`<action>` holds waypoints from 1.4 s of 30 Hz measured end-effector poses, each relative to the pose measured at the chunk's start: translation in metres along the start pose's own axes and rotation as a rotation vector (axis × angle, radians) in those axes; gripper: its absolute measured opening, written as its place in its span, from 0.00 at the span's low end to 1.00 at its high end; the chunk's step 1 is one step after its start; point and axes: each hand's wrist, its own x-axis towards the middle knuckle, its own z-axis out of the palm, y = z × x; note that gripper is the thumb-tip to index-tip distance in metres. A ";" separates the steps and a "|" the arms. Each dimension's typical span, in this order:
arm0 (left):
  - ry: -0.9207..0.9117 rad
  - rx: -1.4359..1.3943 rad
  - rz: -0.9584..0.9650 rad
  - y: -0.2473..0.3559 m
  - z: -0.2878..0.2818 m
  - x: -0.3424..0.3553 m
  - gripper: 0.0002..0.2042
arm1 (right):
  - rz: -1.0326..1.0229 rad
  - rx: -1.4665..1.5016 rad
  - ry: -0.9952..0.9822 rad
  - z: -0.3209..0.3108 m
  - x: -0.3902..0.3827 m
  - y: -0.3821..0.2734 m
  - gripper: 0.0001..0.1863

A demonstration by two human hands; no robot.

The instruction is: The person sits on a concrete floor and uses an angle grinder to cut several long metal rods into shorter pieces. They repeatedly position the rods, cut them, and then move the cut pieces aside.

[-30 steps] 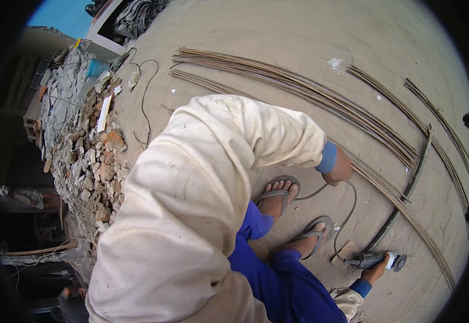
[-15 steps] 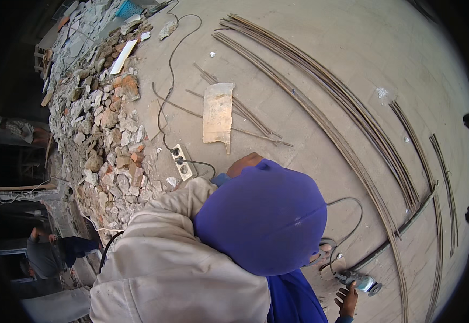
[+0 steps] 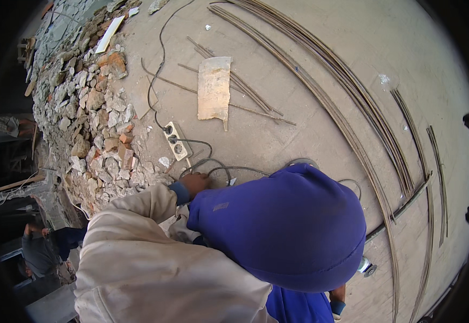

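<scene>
Bright, even daylight – soft shadows, sharp centre – with fisheye bending and a black vignette at the rim.

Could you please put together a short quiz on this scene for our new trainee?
1. True or false: the left hand is down at the black cables, just below the white power strip.
2. What lies to the left of the power strip? A: a pile of sand. B: a heap of rubble. C: a bucket of water.
3. Fill in: the long steel rods lie flat on the bare ____.

Key: 1 true; 2 B; 3 floor.
</scene>
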 end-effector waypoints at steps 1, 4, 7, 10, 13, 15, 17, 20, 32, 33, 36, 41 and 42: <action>-0.067 0.119 -0.009 -0.012 0.023 -0.023 0.18 | 0.044 0.018 -0.027 0.004 0.008 -0.001 0.25; 0.304 0.373 0.295 -0.037 0.085 -0.082 0.25 | 0.003 -0.203 -0.241 0.013 0.041 -0.012 0.22; 0.413 0.358 0.288 -0.055 0.103 -0.096 0.24 | 0.009 -0.280 -0.314 0.016 0.037 -0.003 0.20; 0.275 0.210 0.202 -0.084 0.055 -0.059 0.22 | 0.188 0.017 -0.145 0.006 0.012 0.018 0.19; 0.066 0.131 0.174 -0.093 -0.018 0.001 0.20 | 0.118 0.156 -0.137 0.010 0.013 0.040 0.19; -0.058 0.071 0.149 -0.088 -0.062 0.041 0.19 | 0.124 0.133 -0.081 0.025 0.022 0.059 0.19; -0.158 0.010 0.136 -0.074 -0.108 0.083 0.18 | 0.015 0.015 -0.025 0.051 0.030 0.083 0.19; -0.296 -0.008 0.200 -0.023 -0.185 0.157 0.17 | -0.160 -0.365 0.196 0.125 0.035 0.119 0.18; -0.190 0.484 0.874 0.315 -0.281 0.208 0.08 | -0.005 -0.094 1.073 0.323 -0.033 0.059 0.30; -0.202 0.368 0.963 0.320 -0.275 0.201 0.08 | -0.006 -0.038 1.076 0.317 -0.035 0.058 0.30; -0.333 0.581 0.999 0.317 -0.269 0.183 0.10 | 0.033 0.073 0.959 0.295 -0.033 0.062 0.22; -0.334 1.011 1.097 0.309 -0.268 0.163 0.15 | 0.060 0.115 0.655 0.252 -0.036 0.085 0.30; -0.331 0.982 1.081 0.312 -0.269 0.161 0.15 | 0.032 0.222 0.722 0.247 -0.042 0.089 0.31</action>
